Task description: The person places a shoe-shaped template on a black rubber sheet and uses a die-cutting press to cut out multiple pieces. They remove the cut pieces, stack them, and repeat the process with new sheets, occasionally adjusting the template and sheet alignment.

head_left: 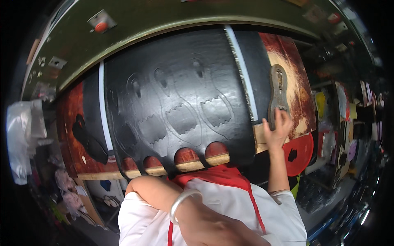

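My right hand (278,130) is at the lower end of a brown, sole-shaped cutting die (279,88), thumb on one side and fingers on the other. The die lies at the right end of the board. My left arm bends across my body, a pale bangle on its wrist; the left hand (221,231) is low in front of my shirt, its fingers hidden from sight. Between my arms and the far wall spreads a large black sheet (180,49), marked with several sole outlines. Rounded notches in its near edge show red board beneath.
A black sole-shaped piece (90,141) rests on the board's left end. Pale strips (242,69) cross the black material. Below the right corner sits a red basin (300,153). Clear plastic bags (25,139) hang at left; a dark green panel (156,18) rises behind.
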Available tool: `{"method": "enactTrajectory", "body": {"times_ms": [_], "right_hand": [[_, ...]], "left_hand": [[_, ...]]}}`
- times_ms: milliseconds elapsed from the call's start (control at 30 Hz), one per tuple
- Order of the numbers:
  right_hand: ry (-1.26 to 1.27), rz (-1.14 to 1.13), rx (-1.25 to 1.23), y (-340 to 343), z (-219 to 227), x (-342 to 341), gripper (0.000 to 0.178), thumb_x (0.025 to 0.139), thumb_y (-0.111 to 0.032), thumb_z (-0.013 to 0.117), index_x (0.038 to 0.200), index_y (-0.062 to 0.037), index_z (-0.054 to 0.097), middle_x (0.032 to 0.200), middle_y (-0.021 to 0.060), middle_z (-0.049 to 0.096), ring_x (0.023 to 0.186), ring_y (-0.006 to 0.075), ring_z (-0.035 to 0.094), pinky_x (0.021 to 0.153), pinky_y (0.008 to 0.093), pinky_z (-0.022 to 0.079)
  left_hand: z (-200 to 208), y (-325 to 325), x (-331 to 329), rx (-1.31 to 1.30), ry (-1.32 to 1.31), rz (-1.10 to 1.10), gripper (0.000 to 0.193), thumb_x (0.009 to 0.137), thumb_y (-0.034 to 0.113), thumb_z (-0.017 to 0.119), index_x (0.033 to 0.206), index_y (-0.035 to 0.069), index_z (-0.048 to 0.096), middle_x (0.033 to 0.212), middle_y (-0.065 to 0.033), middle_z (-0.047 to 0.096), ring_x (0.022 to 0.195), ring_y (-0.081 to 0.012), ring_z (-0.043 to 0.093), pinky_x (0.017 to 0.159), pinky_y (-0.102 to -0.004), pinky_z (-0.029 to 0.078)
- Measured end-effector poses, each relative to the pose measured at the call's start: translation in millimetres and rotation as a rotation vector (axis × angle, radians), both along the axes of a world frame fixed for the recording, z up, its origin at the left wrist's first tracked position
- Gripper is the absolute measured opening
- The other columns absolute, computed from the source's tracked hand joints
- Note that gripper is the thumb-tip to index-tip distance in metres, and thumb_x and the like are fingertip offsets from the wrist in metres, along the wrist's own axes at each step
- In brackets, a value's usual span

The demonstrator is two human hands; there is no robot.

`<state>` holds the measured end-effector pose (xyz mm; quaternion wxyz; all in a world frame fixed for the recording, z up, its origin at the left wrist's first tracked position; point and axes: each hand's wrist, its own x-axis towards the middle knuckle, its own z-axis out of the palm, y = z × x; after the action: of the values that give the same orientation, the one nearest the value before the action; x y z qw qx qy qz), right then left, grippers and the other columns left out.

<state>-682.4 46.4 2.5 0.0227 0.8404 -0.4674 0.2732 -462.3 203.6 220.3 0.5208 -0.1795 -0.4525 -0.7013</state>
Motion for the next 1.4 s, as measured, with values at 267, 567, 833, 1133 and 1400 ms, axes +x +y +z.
{"method": "enactTrajectory", "body": {"times_ms": [267,567,833,1133,1400], "right_hand": [[-1.026,0.462,1.666,6.0,-12.4,22.5,0.056,0.083,-0.008,0.068,0.134,0.0034,0.050,0.120,0.0119,0.062,0.111,0.0157,0.058,0.095,0.0311,0.046],[-1.798,1.200,2.049,-2.7,-40.1,50.5,0.041,0.089,-0.012,0.060,0.128,-0.0006,0.055,0.132,0.0399,0.043,0.126,0.0540,0.041,0.105,0.0616,0.034],[-0.590,0.277,1.245,44.4,1.3,15.2,0.019,0.092,-0.002,0.055,0.105,-0.0001,0.069,0.095,0.0078,0.071,0.086,0.0121,0.062,0.079,0.0260,0.048],[-0.498,0.019,0.294,57.3,19.4,37.4,0.021,0.080,0.001,0.065,0.101,0.0030,0.065,0.101,0.0160,0.064,0.093,0.0333,0.063,0.083,0.0372,0.050],[-0.635,0.256,0.376,96.3,15.3,90.7,0.016,0.077,0.001,0.067,0.093,0.0031,0.063,0.094,0.0169,0.064,0.083,0.0328,0.064,0.072,0.0367,0.053]], "left_hand": [[-122.9,-58.2,55.7,-0.341,-1.676,0.936,0.058,0.076,0.036,0.074,0.126,0.011,0.055,0.126,-0.0167,0.052,0.123,-0.0339,0.047,0.104,-0.0518,0.033],[-204.0,-61.3,62.3,-0.287,-1.720,0.978,0.096,0.065,0.055,0.077,0.144,0.016,0.038,0.150,-0.0221,0.027,0.142,-0.0404,0.022,0.114,-0.0598,0.014],[-200.4,-56.9,49.5,-0.520,-2.029,1.001,0.087,0.070,0.060,0.069,0.142,0.019,0.042,0.150,-0.0214,0.029,0.141,-0.0380,0.026,0.115,-0.0544,0.017],[-211.7,-50.1,55.4,-0.602,-1.900,1.041,0.077,0.066,0.010,0.072,0.138,0.021,0.047,0.143,-0.0167,0.042,0.135,-0.0352,0.038,0.112,-0.0473,0.033],[-159.7,-93.1,103.1,0.231,-1.372,1.800,0.020,0.092,0.005,0.052,0.109,-0.004,0.059,0.091,-0.0202,0.065,0.080,-0.0325,0.065,0.071,-0.0379,0.052]]}}
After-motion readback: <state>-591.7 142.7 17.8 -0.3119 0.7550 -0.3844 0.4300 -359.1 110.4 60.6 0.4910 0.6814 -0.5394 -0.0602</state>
